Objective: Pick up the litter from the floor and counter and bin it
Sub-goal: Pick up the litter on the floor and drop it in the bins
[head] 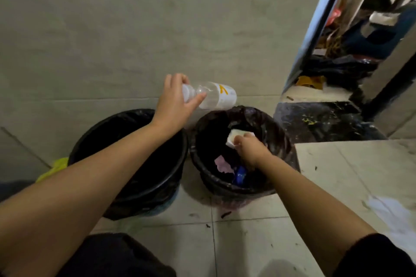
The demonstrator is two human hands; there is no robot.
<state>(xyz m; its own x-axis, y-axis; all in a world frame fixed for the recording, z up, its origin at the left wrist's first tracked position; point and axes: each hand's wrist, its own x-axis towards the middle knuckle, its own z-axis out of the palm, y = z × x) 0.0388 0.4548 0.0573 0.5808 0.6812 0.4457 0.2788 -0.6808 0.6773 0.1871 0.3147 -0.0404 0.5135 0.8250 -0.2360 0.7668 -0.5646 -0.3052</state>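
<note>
Two black-lined bins stand on the tiled floor against the wall. My left hand (174, 101) grips the neck of a clear plastic bottle (216, 95) with a white and yellow label, held on its side above the far rim of the right bin (281, 132). My right hand (249, 150) reaches down inside the right bin, fingers closed on a white piece of litter (235, 136). At that bin's bottom lie a pale purple scrap (222, 164) and a blue item (240, 174). The left bin (94, 132) looks dark inside.
A yellow-green bag (54, 168) lies by the left bin. A dark threshold (322, 119) leads through a doorway at the right, where a person (373, 29) sits among dark bags. A pale counter surface (360, 175) edges in at the right. Small dark specks dot the floor tiles.
</note>
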